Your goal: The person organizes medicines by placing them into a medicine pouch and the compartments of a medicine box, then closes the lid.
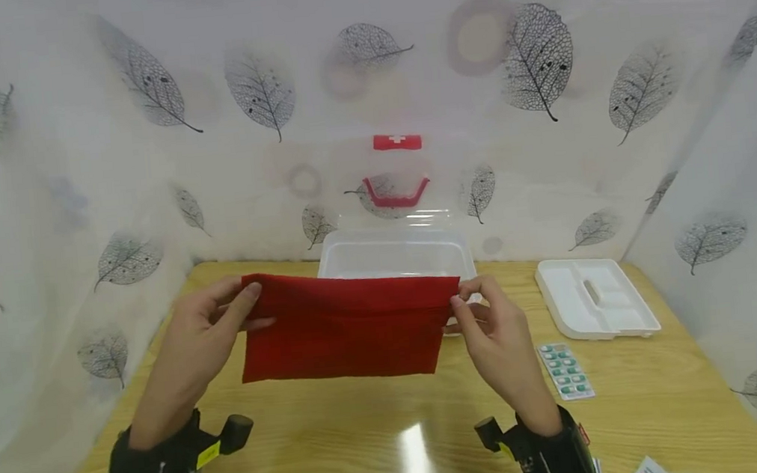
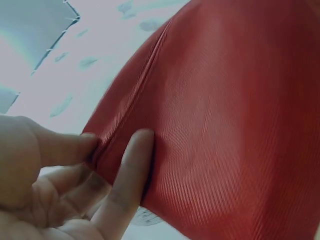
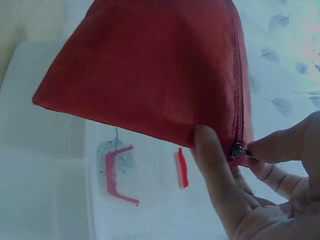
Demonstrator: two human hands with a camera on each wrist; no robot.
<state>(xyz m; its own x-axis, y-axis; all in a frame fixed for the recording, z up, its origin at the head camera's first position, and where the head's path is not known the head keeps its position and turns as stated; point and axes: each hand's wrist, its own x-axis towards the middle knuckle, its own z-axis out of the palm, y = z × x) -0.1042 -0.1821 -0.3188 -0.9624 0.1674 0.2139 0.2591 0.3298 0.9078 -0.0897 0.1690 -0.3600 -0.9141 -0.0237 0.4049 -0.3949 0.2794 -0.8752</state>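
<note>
A red fabric zipper pouch is held up flat over the wooden table, stretched between both hands. My left hand pinches its upper left corner, thumb on the near side. In the left wrist view a stitched seam runs along the pouch's edge from the pinched corner. At the other end, my right hand pinches the upper right corner. The right wrist view shows a closed zipper along that edge, its metal pull at the right thumb and fingers.
Behind the pouch stands a clear plastic box with a raised lid, red handle and red white-cross label. To the right lie a white divided tray, a capsule blister pack and a small packet. Leaf-print curtains surround the table.
</note>
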